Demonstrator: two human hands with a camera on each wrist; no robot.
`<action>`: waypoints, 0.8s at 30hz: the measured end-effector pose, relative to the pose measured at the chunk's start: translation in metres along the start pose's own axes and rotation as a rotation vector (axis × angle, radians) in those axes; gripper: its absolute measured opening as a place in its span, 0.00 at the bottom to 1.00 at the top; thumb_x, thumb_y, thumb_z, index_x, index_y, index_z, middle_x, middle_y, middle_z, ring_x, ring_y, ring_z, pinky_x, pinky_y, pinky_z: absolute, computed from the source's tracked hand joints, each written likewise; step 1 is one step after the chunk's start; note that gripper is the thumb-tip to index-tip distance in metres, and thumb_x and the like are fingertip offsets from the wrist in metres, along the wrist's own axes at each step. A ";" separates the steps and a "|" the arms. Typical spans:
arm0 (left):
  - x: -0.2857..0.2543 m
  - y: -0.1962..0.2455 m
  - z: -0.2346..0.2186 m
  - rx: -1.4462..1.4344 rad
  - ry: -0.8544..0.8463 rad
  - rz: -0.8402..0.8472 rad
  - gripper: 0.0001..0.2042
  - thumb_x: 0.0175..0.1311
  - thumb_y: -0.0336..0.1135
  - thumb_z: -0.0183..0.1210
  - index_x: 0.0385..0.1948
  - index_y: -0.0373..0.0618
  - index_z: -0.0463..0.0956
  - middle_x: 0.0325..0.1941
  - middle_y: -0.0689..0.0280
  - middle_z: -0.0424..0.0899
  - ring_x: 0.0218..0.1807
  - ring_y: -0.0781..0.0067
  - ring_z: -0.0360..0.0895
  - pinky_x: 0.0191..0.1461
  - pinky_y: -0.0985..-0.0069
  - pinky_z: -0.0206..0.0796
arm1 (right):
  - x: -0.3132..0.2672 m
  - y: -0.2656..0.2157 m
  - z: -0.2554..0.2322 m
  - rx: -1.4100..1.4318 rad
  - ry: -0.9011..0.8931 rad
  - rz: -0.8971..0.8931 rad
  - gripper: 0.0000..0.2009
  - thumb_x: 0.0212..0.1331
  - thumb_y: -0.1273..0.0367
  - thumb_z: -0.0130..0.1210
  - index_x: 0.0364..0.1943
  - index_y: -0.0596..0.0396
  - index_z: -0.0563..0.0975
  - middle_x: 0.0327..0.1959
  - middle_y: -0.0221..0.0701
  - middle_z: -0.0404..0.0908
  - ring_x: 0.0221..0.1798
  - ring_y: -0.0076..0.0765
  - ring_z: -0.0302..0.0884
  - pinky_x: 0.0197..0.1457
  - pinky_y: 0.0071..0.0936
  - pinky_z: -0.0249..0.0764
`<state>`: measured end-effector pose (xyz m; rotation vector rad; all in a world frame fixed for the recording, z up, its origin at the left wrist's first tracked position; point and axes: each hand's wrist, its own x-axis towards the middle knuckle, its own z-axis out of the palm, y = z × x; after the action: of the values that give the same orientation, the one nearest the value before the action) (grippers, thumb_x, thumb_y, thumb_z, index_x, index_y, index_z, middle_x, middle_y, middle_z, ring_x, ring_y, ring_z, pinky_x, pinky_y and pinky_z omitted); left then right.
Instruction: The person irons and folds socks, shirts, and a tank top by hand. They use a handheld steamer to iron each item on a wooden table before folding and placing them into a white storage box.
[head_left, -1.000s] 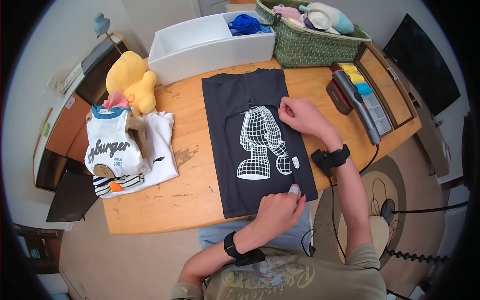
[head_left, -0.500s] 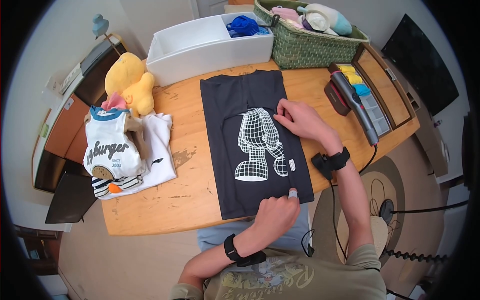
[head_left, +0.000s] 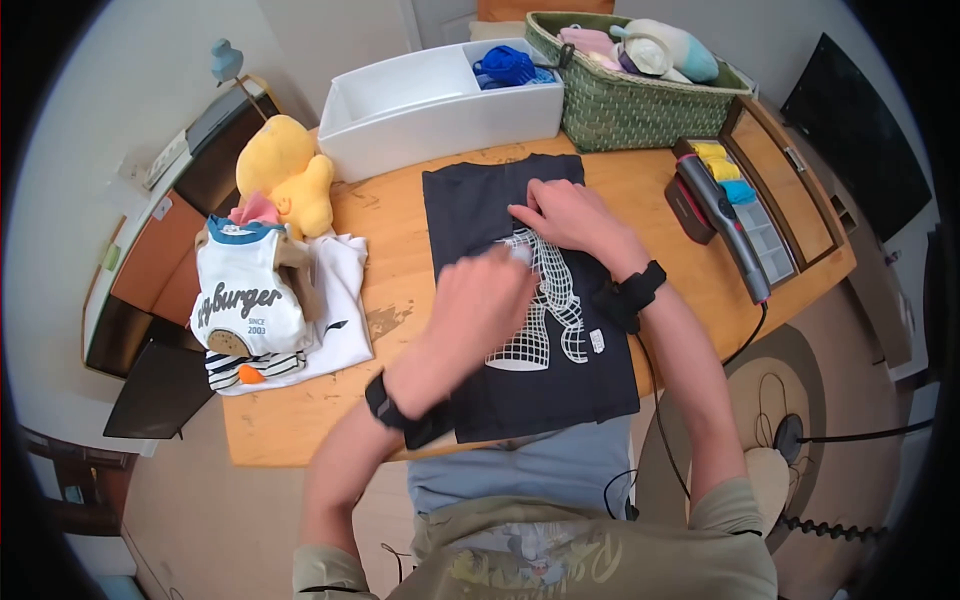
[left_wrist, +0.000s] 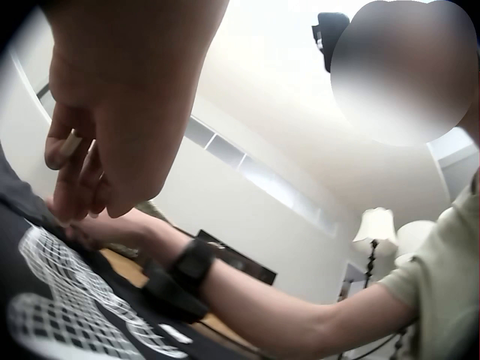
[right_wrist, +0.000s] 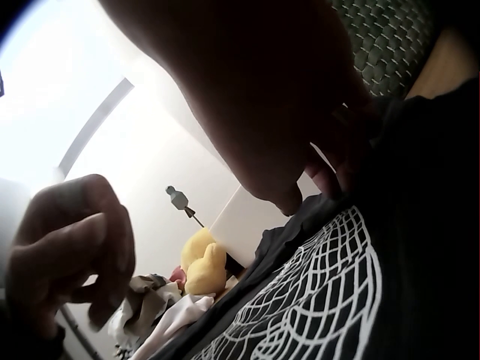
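A black folded garment [head_left: 560,400] with a white grid-figure print [head_left: 556,290] and a small white label lies flat at the table's front. My left hand [head_left: 472,305], blurred by motion, hovers over the print's left part and hides some of it. Seen from the right wrist, that left hand [right_wrist: 71,247] is in the air with loosely curled fingers and holds nothing. My right hand [head_left: 582,218] is at the garment's upper right. In the right wrist view its bent fingers [right_wrist: 324,178] rest at the cloth just above the print.
Folded clothes [head_left: 250,290] and a yellow plush toy [head_left: 288,180] sit at the left. Behind stand a white divided box [head_left: 440,115] and a green woven basket [head_left: 650,115]. A grey corded appliance [head_left: 735,225] lies on a compartment case [head_left: 770,245] at the right.
My left hand has lifted off the garment's front edge and moved up and left over the print. My right hand has shifted up and left along the cloth.
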<state>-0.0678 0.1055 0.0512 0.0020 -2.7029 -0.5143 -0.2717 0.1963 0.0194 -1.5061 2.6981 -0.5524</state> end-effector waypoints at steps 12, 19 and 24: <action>0.054 -0.091 0.056 0.079 0.010 0.030 0.15 0.72 0.44 0.61 0.37 0.39 0.75 0.39 0.56 0.82 0.48 0.50 0.83 0.46 0.54 0.77 | 0.018 0.011 0.011 0.112 -0.049 0.019 0.13 0.61 0.58 0.58 0.34 0.53 0.82 0.32 0.43 0.87 0.39 0.55 0.87 0.45 0.49 0.80; 0.053 -0.085 0.049 0.109 -0.049 0.027 0.17 0.68 0.43 0.63 0.45 0.35 0.78 0.40 0.56 0.83 0.48 0.53 0.83 0.44 0.58 0.79 | 0.013 0.013 0.002 0.287 -0.066 0.026 0.12 0.60 0.60 0.58 0.31 0.55 0.81 0.30 0.38 0.87 0.37 0.50 0.86 0.44 0.44 0.79; 0.054 -0.089 0.050 0.043 -0.045 0.039 0.14 0.69 0.43 0.64 0.36 0.41 0.73 0.37 0.59 0.80 0.46 0.53 0.81 0.45 0.56 0.76 | 0.009 0.000 -0.003 0.167 -0.083 0.052 0.13 0.60 0.58 0.59 0.29 0.54 0.81 0.31 0.40 0.87 0.39 0.53 0.87 0.45 0.47 0.79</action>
<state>-0.1426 0.0359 -0.0035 -0.0509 -2.7517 -0.4499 -0.2771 0.1898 0.0239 -1.3822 2.5501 -0.6775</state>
